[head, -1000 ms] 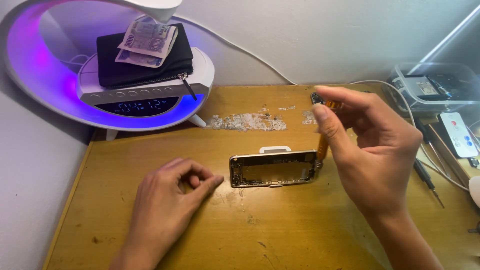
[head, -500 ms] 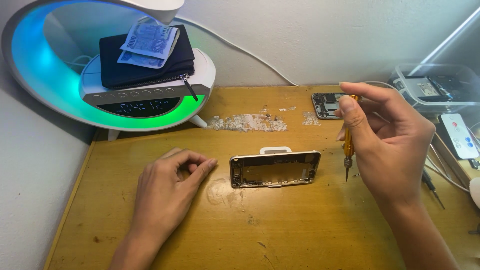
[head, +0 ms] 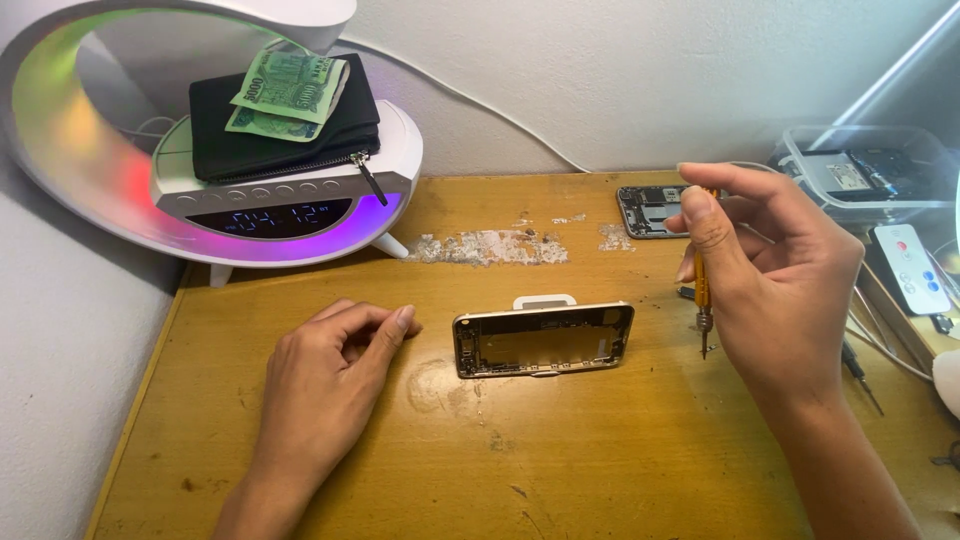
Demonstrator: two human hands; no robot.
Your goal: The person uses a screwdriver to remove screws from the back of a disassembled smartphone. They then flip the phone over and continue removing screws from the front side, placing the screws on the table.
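The right hand (head: 775, 275) pinches a small orange-handled screwdriver (head: 702, 300) upright, its tip just above the table (head: 600, 470). The left hand (head: 325, 375) rests loosely curled and holding nothing on the table. Between the two hands an opened phone shell (head: 543, 340) lies on a white stand. Beyond the right hand's fingertips lies a dark phone part (head: 650, 210).

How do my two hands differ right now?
The left hand rests on the table with fingers curled and holds nothing; the right hand is raised and grips an orange screwdriver, tip down. The left hand lies left of the phone shell, not touching it; the right hand is off to the shell's right. Both are bare and reach in from the near edge.
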